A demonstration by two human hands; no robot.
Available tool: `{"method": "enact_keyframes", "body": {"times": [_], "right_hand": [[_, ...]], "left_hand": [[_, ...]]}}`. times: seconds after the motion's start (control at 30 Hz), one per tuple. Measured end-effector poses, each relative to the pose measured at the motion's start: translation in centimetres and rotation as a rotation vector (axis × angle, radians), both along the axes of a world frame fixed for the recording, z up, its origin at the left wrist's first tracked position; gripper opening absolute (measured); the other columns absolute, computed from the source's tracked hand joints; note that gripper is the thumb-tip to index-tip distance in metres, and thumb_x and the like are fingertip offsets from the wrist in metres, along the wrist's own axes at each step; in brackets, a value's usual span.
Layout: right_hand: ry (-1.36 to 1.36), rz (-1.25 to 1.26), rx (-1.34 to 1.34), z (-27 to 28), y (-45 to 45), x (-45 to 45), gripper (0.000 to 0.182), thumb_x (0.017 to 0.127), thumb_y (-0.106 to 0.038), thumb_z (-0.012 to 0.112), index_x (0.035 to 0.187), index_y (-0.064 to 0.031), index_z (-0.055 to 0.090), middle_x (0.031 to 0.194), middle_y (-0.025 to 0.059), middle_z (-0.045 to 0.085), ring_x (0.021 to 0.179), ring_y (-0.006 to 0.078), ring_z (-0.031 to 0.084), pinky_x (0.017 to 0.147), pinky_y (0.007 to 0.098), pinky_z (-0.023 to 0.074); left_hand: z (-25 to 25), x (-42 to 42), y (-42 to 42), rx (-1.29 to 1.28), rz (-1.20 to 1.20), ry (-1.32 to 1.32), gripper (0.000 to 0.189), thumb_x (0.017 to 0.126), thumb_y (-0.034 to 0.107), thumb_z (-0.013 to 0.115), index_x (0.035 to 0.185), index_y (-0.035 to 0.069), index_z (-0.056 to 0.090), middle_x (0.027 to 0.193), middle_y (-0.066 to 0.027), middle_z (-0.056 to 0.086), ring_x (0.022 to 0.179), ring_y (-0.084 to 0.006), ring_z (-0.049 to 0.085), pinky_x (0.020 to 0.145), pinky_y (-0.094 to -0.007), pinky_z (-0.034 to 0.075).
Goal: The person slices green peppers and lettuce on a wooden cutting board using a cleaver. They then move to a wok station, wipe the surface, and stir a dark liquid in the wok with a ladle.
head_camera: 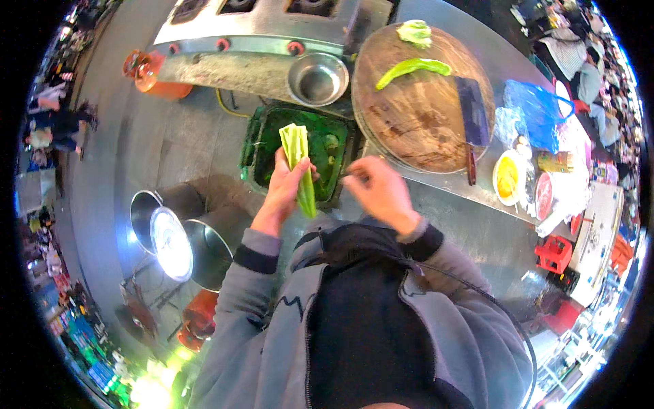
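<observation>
My left hand (287, 181) grips a long pale-green vegetable piece (301, 168), its lighter end pointing away from me. Below it stands a dark green bin (250, 176) with green scraps inside. My right hand (380, 189) is a little to the right of the bin, apart from the vegetable, its fingers curled and blurred. Whether anything small is pinched there is not visible. On the round wooden chopping board (409, 122) lie a curved green vegetable (414, 69) and a pale-green bunch (415, 33). A cleaver (472, 115) rests at the board's right side.
A metal bowl (318, 79) sits on the ledge before a gas stove (255, 38). Right of the board are a blue plastic bag (534, 110) and a bowl of yellow food (508, 176). Large metal pots (209, 255) and an orange gas cylinder (200, 312) stand at left.
</observation>
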State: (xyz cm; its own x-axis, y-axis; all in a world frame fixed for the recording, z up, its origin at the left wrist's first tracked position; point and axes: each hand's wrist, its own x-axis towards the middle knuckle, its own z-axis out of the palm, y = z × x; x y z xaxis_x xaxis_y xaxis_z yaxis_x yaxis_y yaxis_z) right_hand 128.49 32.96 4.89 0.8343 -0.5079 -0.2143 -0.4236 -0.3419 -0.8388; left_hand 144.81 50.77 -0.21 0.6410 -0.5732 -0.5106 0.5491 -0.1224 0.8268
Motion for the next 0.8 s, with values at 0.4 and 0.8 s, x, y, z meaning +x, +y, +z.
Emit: {"method": "enact_keyframes", "body": {"times": [0.4, 0.8], "right_hand": [[0.260, -0.166, -0.473, -4.5, -25.8, -16.2, 0.075, 0.092, -0.012, 0.073, 0.161, -0.0176, 0.044, 0.127, 0.0263, 0.056, 0.101, 0.0504, 0.066, 0.087, 0.0563, 0.0572], [0.110, -0.038, -0.169, 0.9, -33.4, -22.9, 0.042, 0.105, -0.021, 0.067, 0.141, -0.0011, 0.059, 0.116, 0.0260, 0.071, 0.106, 0.0474, 0.068, 0.089, 0.0521, 0.0561]], "left_hand": [[-0.7, -2.6, -28.0, 0.215, -1.113, -0.906, 0.041, 0.098, 0.027, 0.077, 0.132, 0.005, 0.066, 0.130, -0.0212, 0.068, 0.119, -0.0419, 0.066, 0.099, -0.0461, 0.054], [-0.1, -8.5, -33.8, 0.300, -0.765, -1.537, 0.041, 0.087, 0.017, 0.080, 0.128, 0.014, 0.073, 0.132, -0.0058, 0.065, 0.129, -0.0316, 0.058, 0.108, -0.0498, 0.047]]}}
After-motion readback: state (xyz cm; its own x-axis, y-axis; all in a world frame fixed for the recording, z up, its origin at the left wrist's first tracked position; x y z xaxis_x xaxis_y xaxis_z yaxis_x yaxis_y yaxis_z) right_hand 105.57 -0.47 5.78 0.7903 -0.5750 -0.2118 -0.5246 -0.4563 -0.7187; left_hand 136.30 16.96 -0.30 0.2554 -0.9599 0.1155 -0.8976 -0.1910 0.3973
